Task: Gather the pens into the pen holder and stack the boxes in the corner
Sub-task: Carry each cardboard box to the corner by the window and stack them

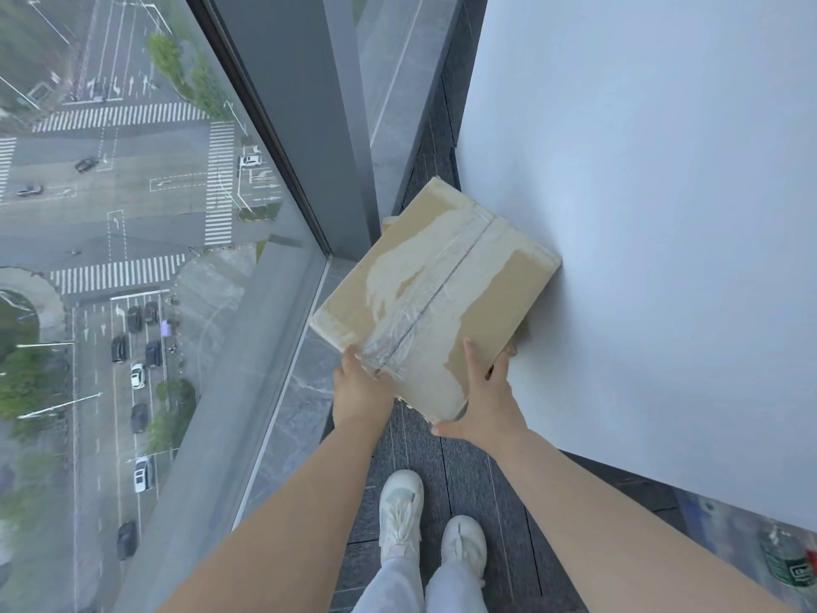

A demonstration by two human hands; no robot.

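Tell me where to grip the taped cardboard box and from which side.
Grip the cardboard box by its near edge, one hand either side of the tape seam, coming from the near side. It is wide and flat, its right corner is against the white wall and the window is close on its left. The left hand and right hand hold there now.

head view | from head height | faces steeply down | close over box [442,280]
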